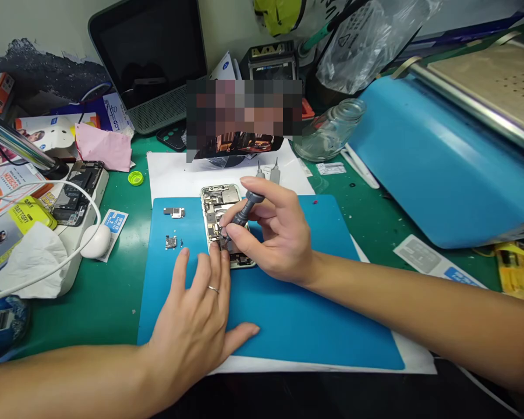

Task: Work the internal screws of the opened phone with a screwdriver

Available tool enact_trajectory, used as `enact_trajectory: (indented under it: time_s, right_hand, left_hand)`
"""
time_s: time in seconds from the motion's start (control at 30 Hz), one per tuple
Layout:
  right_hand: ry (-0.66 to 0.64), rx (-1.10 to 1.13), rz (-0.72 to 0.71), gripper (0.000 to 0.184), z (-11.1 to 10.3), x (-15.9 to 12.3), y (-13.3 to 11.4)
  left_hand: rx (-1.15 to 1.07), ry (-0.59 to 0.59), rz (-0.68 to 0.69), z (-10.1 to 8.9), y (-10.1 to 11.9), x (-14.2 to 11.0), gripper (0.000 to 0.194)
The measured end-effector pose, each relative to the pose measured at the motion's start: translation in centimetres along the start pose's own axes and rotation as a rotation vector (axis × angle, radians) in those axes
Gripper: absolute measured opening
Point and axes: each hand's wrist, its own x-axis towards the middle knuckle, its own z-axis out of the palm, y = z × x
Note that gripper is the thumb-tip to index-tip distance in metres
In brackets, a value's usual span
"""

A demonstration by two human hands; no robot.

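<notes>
An opened phone (pixel 218 212) with its circuit boards bare lies on a blue work mat (pixel 288 314). My right hand (pixel 275 233) is closed round a dark grey screwdriver (pixel 244 210), whose tip points down into the phone's lower half. Flat on the mat lies my left hand (pixel 198 317), fingers stretched out, with the fingertips touching the phone's lower left edge; a ring sits on one finger. Two small metal parts (pixel 173 212) (pixel 170 241) rest on the mat left of the phone.
Two more screwdrivers (pixel 268 173) lie on white paper behind the phone. A glass jar (pixel 329 131) stands at the back right beside a large blue machine (pixel 441 163). At the left are another opened phone (pixel 76 192), a white earbud case (pixel 95 240), tissue and boxes. A dark monitor (pixel 148 58) stands behind.
</notes>
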Motion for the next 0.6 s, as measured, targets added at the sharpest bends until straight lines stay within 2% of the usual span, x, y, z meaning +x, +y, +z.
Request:
enact_trajectory:
  time_s: [0.6]
  right_hand:
    - [0.003,-0.01,-0.005,0.054,-0.03,0.01,0.08]
  left_hand:
    - [-0.001,0.012,0.008,0.01,0.03,-0.07,0.083]
